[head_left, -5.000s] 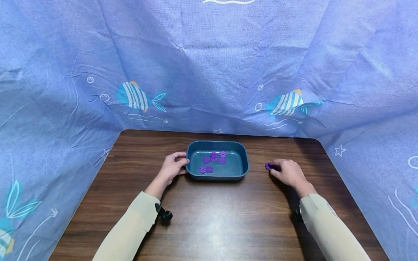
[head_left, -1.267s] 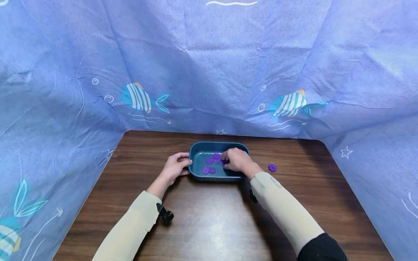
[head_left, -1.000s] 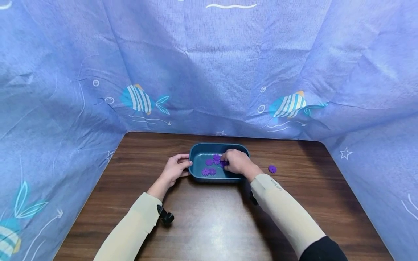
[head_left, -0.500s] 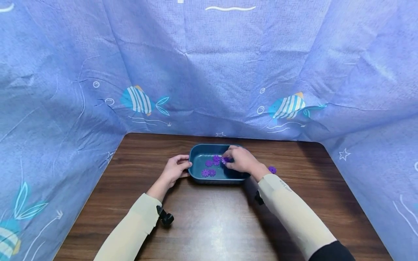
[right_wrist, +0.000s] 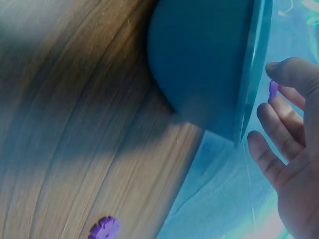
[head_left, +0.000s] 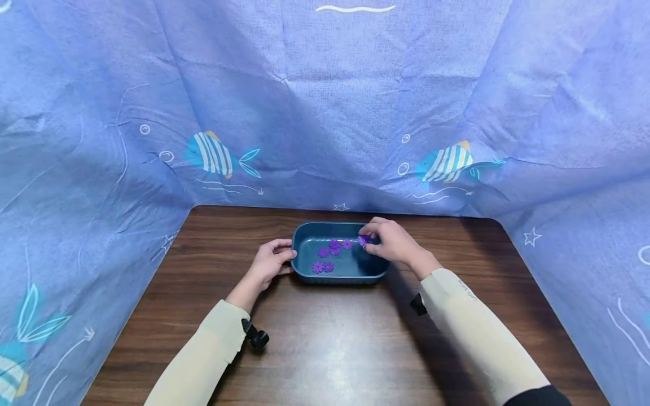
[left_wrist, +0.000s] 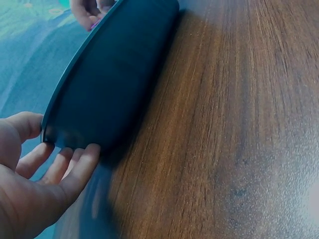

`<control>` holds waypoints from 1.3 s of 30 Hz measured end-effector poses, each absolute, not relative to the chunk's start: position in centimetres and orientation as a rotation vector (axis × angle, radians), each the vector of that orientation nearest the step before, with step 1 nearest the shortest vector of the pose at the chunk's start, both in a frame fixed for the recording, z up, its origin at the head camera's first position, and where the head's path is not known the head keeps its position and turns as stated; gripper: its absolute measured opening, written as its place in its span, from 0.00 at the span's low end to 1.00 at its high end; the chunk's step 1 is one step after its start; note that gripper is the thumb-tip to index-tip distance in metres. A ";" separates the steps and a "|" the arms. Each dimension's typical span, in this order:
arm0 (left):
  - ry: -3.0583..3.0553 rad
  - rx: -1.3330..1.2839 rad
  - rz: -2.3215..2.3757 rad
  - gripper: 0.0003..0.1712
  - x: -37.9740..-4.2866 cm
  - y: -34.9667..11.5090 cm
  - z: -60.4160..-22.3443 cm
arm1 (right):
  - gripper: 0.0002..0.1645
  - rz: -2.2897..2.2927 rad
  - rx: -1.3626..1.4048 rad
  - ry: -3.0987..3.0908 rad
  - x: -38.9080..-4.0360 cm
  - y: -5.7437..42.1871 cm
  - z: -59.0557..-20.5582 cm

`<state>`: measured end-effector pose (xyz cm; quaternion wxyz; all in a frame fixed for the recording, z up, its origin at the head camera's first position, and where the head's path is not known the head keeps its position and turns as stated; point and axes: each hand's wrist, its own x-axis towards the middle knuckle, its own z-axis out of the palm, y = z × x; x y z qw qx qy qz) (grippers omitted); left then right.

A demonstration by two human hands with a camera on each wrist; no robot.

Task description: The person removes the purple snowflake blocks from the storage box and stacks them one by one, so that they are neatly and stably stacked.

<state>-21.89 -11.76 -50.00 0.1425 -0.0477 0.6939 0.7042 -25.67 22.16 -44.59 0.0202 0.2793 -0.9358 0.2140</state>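
My left hand (head_left: 269,262) grips the left end of a dark teal plastic tray (head_left: 339,279). In the left wrist view, the thumb is at the rim and fingers touch the outer wall. My right hand (head_left: 396,241) is over the tray's right end and pinches a purple notched disc (head_left: 363,239) between thumb and fingers. That disc (right_wrist: 273,89) shows edge-on beside the rim in the right wrist view. Several matching purple discs (head_left: 323,252) lie on the tray floor, some overlapping.
Another purple disc (right_wrist: 104,227) lies on the wooden table (head_left: 325,332) to the right of the tray; my right arm hides it in the head view. A blue cloth with fish prints (head_left: 325,113) hangs behind the table and at both sides.
Five seconds ago my right hand was at a disc on the table. It later reached into the tray, and has now risen rightward with a disc pinched. My left hand keeps its grip.
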 end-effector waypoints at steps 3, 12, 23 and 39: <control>2.004 -0.136 2.030 0.27 -21.9 -11.8 -50.0 | 0.17 0.656 0.857 -2.887 -25.5 22.9 -44.4; 2.010 -0.156 2.027 0.25 -21.9 -11.8 -49.9 | 0.19 0.691 0.825 -2.844 -25.2 25.6 -43.7; 2.011 -0.141 2.032 0.26 -22.0 -11.8 -50.0 | 0.17 0.750 0.703 -2.809 -24.0 29.2 -45.0; 2.013 -0.154 2.031 0.26 -21.9 -11.7 -50.1 | 0.15 0.817 0.532 -2.876 -22.5 33.9 -48.1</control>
